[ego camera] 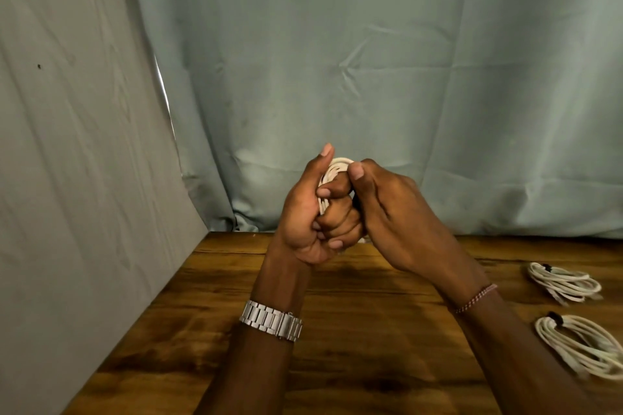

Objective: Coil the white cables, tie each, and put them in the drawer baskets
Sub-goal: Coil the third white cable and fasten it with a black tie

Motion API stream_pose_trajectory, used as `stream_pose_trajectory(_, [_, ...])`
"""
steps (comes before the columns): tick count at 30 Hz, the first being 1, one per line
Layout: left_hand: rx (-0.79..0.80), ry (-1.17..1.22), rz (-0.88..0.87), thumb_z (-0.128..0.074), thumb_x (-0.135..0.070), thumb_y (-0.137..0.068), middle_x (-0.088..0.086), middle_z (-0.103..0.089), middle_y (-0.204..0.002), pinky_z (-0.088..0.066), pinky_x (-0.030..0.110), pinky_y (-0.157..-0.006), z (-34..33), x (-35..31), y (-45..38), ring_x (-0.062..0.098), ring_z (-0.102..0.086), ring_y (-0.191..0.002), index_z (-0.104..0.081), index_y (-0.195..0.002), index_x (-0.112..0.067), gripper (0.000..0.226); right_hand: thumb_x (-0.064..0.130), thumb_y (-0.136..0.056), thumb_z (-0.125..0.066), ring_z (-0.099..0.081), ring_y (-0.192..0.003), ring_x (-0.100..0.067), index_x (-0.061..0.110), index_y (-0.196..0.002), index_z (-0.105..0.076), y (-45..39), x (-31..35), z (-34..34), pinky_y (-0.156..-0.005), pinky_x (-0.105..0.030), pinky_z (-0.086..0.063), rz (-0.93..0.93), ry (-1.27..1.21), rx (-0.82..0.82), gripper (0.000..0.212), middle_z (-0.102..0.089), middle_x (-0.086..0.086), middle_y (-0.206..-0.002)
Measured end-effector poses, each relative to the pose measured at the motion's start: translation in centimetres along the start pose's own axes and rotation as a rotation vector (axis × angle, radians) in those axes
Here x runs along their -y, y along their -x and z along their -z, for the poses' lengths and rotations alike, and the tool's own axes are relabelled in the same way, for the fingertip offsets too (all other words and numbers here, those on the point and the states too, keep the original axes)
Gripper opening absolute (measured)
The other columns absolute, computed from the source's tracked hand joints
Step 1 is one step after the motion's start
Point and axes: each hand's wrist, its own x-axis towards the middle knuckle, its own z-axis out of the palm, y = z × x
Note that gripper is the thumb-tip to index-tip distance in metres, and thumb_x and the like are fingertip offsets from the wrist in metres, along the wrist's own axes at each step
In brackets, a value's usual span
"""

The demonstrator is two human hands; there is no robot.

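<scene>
Wood-grain desk is seen nearest, with two tied white coils at right: near coil, far coil. Above the desk, a third white coil is clenched in the left hand; its top is pinched by the right hand. Grey-green cloth backdrop is hung behind.

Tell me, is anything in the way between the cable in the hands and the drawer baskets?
Cannot tell: no drawer or baskets show in this view. The left hand and right hand hold the coil above the table. Two tied coils lie at the right, apart from the hands.
</scene>
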Motion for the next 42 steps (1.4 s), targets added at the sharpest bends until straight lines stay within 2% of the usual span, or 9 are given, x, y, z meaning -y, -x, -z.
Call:
stream_pose_trajectory(6, [-0.385,-0.088,-0.022,-0.050,-0.048,-0.090,-0.005,-0.026,-0.025,-0.034,0.013,-0.031,-0.9,0.4,-0.4,0.007,-0.029,-0.018,-0.041,-0.043,-0.022,0.054,0.049,-0.106,-0.021,-0.061,-0.063,-0.005,0.021,-0.096,-0.052,-0.1,-0.8,-0.1,-0.057,-0.020,-0.047,-0.047,0.083,0.027,0.043,-0.059,0.006,-0.072])
stream_pose_trajectory(10, [-0.599,-0.179,-0.018,-0.059,-0.044,-0.083,-0.004,-0.025,-0.026,-0.037,0.017,-0.033,-1.3,0.3,-0.5,0.008,-0.029,-0.018,-0.039,-0.042,-0.021,0.051,0.046,-0.106,-0.024,-0.059,-0.056,-0.009,0.019,-0.096,-0.050,-0.2,-1.0,-0.5,-0.049,-0.020,-0.044,-0.063,0.121,-0.019,0.039,-0.059,0.005,-0.067])
stream_pose_trajectory(16, [-0.851,-0.369,-0.101,-0.069,-0.038,-0.087,0.001,-0.039,-0.040,-0.039,0.019,-0.038,-1.3,0.8,-1.3,0.012,-0.038,-0.029,-0.050,-0.060,-0.013,0.042,0.042,-0.106,-0.032,-0.059,-0.053,-0.007,0.015,-0.099,-0.046,-0.3,-0.6,-0.7,-0.045,-0.018,-0.045,-0.122,0.142,-0.053,0.032,-0.056,0.006,-0.067])
stream_pose_trajectory(20, [-0.885,-0.557,-0.184,-0.068,-0.045,-0.090,0.011,-0.056,-0.064,-0.050,0.027,-0.050,-1.1,1.1,-1.7,0.019,-0.056,-0.054,-0.066,-0.086,-0.005,0.040,0.048,-0.102,-0.029,-0.049,-0.053,-0.005,0.010,-0.102,-0.049,-0.5,-0.7,-0.3,-0.049,-0.015,-0.040,-0.137,0.198,-0.102,0.043,-0.050,0.009,-0.066])
stream_pose_trajectory(25, [-0.882,-1.244,-0.120,-0.058,-0.066,-0.087,0.001,-0.073,-0.087,-0.061,0.047,-0.078,-0.6,-0.7,-0.1,0.018,-0.072,-0.081,-0.065,-0.100,-0.018,0.050,0.049,-0.103,-0.026,-0.048,-0.057,-0.009,0.010,-0.108,-0.046,-0.4,-1.0,-0.2,-0.046,-0.019,-0.027,-0.156,0.291,-0.142,0.044,-0.051,0.003,-0.071])
stream_pose_trajectory(31, [-0.718,-1.534,0.064,-0.071,-0.034,-0.091,-0.006,-0.076,-0.085,-0.063,0.041,-0.074,-1.8,-2.0,0.9,0.008,-0.073,-0.071,-0.077,-0.104,-0.021,0.020,0.044,-0.105,-0.029,-0.042,-0.058,-0.005,0.008,-0.120,-0.045,-0.6,-0.9,-0.6,-0.047,-0.016,-0.025,-0.189,0.338,-0.125,0.042,-0.056,-0.003,-0.088])
stream_pose_trajectory(33, [-0.764,-1.474,0.054,-0.069,-0.023,-0.094,0.000,-0.076,-0.083,-0.063,0.042,-0.072,-2.0,-1.5,0.6,0.013,-0.074,-0.069,-0.076,-0.104,-0.016,0.015,0.046,-0.105,-0.028,-0.042,-0.056,-0.005,0.009,-0.117,-0.045,-0.6,-0.9,-0.7,-0.045,-0.017,-0.025,-0.198,0.331,-0.128,0.042,-0.057,-0.005,-0.086])
stream_pose_trajectory(39, [-0.897,-0.855,0.074,-0.066,-0.004,-0.094,0.015,-0.075,-0.077,-0.060,0.027,-0.056,-2.3,-1.5,0.2,0.019,-0.073,-0.062,-0.071,-0.095,0.005,0.010,0.043,-0.107,-0.030,-0.046,-0.056,-0.008,0.009,-0.116,-0.046,-0.7,-1.3,-0.5,-0.044,-0.018,-0.025,-0.234,0.306,-0.109,0.039,-0.056,-0.002,-0.078])
stream_pose_trajectory(42, [-0.898,-0.622,0.114,-0.066,-0.001,-0.091,0.017,-0.075,-0.079,-0.063,0.033,-0.064,-1.9,-1.8,0.1,0.022,-0.073,-0.066,-0.069,-0.097,0.009,0.011,0.041,-0.107,-0.031,-0.046,-0.057,-0.007,0.009,-0.121,-0.046,-0.8,-1.4,-0.7,-0.043,-0.017,-0.026,-0.246,0.305,-0.076,0.038,-0.058,-0.004,-0.083])
